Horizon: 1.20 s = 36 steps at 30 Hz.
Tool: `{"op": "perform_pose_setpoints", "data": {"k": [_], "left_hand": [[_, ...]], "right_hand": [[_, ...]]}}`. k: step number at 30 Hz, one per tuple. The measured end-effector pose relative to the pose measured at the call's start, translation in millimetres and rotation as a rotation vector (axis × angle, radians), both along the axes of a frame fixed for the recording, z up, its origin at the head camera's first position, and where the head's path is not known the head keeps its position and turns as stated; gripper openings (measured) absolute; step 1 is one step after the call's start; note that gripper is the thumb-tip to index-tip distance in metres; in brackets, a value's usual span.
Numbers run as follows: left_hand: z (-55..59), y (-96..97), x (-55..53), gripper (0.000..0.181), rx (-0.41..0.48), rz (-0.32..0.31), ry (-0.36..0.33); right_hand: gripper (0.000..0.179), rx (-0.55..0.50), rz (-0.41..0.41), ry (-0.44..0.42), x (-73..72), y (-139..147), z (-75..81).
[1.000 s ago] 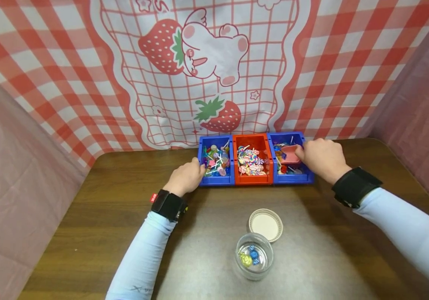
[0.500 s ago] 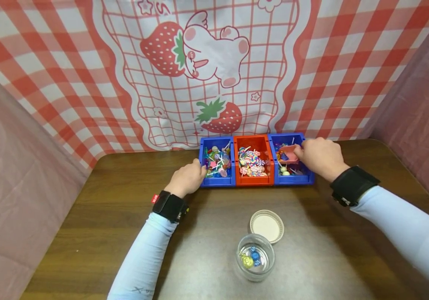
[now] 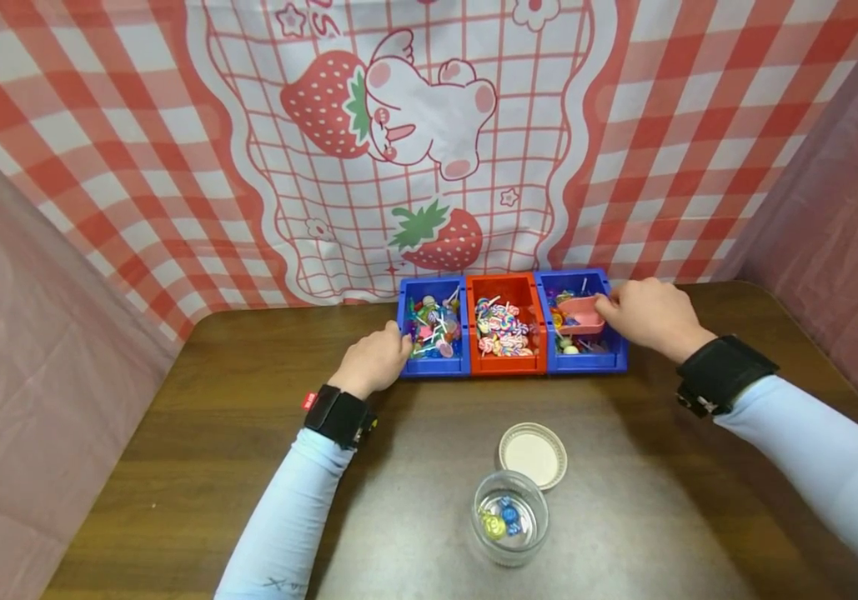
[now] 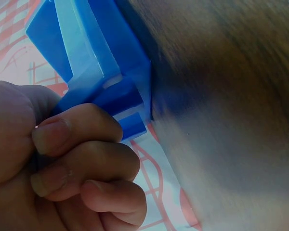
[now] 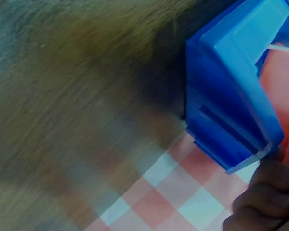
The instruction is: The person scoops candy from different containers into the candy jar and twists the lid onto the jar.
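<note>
My right hand (image 3: 651, 317) holds a pink scoop (image 3: 584, 318) by its handle, inside the right blue bin (image 3: 586, 362). Small colourful candy pieces lie around the scoop's blade, and some overlap it. At the other end of the row, my left hand (image 3: 374, 358) grips the side wall of the left blue bin (image 3: 434, 367). Its curled fingers (image 4: 91, 163) show at that wall in the left wrist view. Mixed candies and lollipops (image 3: 434, 327) fill this bin. Between them, a red bin (image 3: 507, 364) holds striped lollipops (image 3: 504, 327).
Nearer to me, a clear glass jar (image 3: 479, 546) with yellow and blue wrapped candies stands on the wooden table (image 3: 248, 467). Its rim overlaps a round cream lid (image 3: 532, 457) behind it. A checked strawberry cloth (image 3: 429, 108) hangs behind the bins.
The scoop has shifted and turned within the right bin, and the candies about it have moved; pale balls now show near the front. My left hand stays on the left bin.
</note>
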<state>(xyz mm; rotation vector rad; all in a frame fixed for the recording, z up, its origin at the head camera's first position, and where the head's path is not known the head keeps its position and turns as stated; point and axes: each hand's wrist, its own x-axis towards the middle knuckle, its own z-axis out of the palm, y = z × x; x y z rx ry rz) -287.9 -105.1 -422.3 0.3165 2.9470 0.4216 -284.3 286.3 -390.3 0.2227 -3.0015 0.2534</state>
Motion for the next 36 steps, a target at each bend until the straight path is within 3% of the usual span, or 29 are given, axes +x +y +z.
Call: {"op": "perform_pose_setpoints", "data": {"k": [6, 11, 36], "left_hand": [[-0.9, 0.3, 0.1, 0.049, 0.003, 0.002, -0.001], [-0.2, 1.3, 0.7, 0.049, 0.005, 0.005, -0.002], [-0.7, 1.1, 2.7, 0.044, 0.016, -0.011, 0.014]], "right_hand": [[0.045, 0.049, 0.069, 0.043, -4.2, 0, -3.6], [0.045, 0.047, 0.051, 0.053, -4.7, -1, -2.7], [0.046, -0.14, 0.003, -0.082, -5.2, 22, -6.2]]}}
